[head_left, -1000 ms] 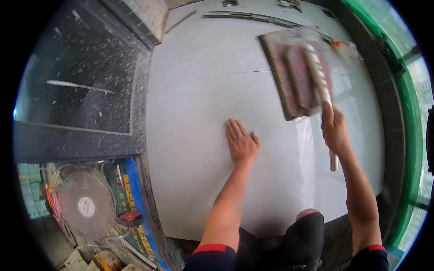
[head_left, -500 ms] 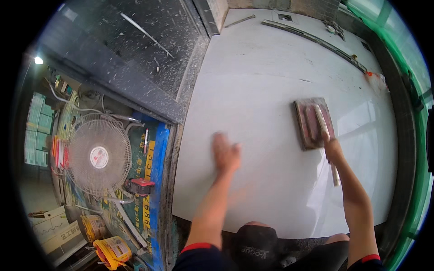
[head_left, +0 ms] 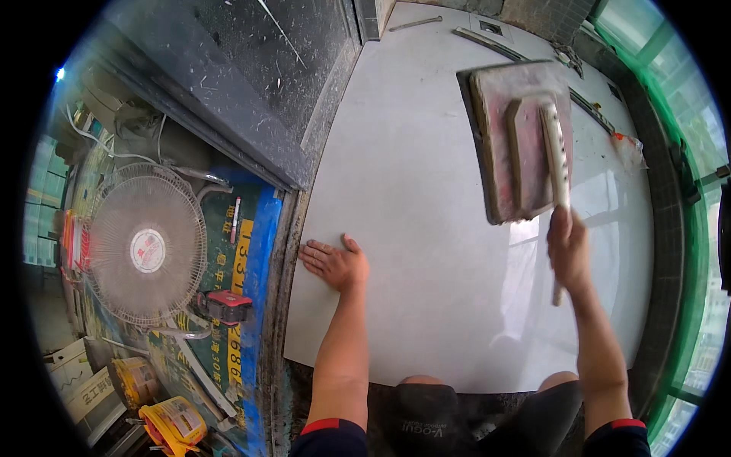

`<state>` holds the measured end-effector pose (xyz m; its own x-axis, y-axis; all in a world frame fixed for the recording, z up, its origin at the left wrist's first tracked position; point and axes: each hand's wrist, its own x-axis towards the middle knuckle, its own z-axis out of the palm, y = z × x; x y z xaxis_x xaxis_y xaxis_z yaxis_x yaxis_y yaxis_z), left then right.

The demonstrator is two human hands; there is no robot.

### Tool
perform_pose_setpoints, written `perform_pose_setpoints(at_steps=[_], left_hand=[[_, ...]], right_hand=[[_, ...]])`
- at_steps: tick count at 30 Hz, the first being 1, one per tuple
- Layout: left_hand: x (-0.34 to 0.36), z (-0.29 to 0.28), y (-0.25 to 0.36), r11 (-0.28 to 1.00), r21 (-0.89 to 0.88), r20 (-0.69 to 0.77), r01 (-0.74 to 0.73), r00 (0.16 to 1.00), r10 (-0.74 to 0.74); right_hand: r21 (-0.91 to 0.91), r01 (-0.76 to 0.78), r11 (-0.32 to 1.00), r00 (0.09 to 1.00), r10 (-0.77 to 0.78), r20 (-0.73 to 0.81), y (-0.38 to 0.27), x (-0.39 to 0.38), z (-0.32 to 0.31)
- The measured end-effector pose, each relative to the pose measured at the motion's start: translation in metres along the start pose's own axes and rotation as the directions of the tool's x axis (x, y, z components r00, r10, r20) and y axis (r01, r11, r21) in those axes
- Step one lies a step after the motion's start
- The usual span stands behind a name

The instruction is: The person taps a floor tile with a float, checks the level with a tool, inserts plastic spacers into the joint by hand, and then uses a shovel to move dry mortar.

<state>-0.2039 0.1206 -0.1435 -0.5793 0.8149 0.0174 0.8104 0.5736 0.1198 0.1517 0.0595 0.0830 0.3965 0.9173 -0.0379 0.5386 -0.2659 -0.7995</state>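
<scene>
Large pale glossy tiles (head_left: pixel 411 221) cover the floor in front of me. My left hand (head_left: pixel 335 263) lies flat on the tile's left edge, fingers spread toward the dark threshold. My right hand (head_left: pixel 568 251) grips the long pale handle of a tiling beater (head_left: pixel 495 145), which has a broad, grimy pinkish rectangular pad with dark edges and a raised block on top. The beater is held at the upper right and looks raised above the tile.
A dark speckled door panel (head_left: pixel 244 107) borders the upper left. Left are a fan (head_left: pixel 141 213), a red-black device (head_left: pixel 225 307) and yellow buckets (head_left: pixel 171 426). A long metal bar (head_left: pixel 487 44), thin rod (head_left: pixel 415 23) and plastic bag (head_left: pixel 632 152) lie behind. Green mesh (head_left: pixel 689 213) lines the right.
The beater was down on the tile half a second ago and is now higher and nearer. My left hand has moved left to the tile's edge, and the view has shifted.
</scene>
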Motion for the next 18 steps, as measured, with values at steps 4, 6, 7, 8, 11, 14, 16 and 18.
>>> perform_pose_setpoints(at_steps=[4,6,7,8,11,14,16,18], left_hand=[[0.000,0.002,0.022,0.999,-0.023,-0.022,-0.049,0.999,0.049],[0.003,0.007,0.019,0.997,-0.044,-0.053,-0.058,0.997,0.056],[-0.007,0.011,0.019,0.997,-0.044,-0.033,-0.069,0.997,0.068],[-0.001,0.009,0.006,0.998,-0.018,-0.044,-0.060,0.997,0.059],[0.010,0.003,-0.009,0.999,0.010,-0.037,-0.045,0.998,0.045],[0.009,0.000,-0.006,0.999,0.009,0.004,-0.054,0.999,0.054],[0.009,-0.006,0.018,0.996,-0.041,0.026,-0.074,0.997,0.075],[0.003,-0.006,0.027,0.994,-0.071,0.063,-0.089,0.994,0.093]], right_hand=[[-0.370,-0.061,0.927,0.983,0.119,0.137,0.101,0.013,0.072],[-0.261,-0.378,0.888,0.814,0.453,0.364,0.049,0.045,0.082],[-0.128,-0.462,0.878,0.782,0.471,0.409,0.027,0.066,0.072],[-0.101,-0.485,0.868,0.779,0.482,0.401,-0.019,0.066,0.075],[-0.065,-0.145,0.987,0.946,0.158,0.283,-0.066,0.048,0.059],[-0.111,0.129,0.986,0.989,-0.120,0.083,-0.033,0.014,0.078],[-0.434,0.146,0.889,0.986,-0.096,0.134,0.053,0.020,0.119],[-0.329,-0.098,0.939,0.916,0.214,0.338,0.052,0.050,0.145]])
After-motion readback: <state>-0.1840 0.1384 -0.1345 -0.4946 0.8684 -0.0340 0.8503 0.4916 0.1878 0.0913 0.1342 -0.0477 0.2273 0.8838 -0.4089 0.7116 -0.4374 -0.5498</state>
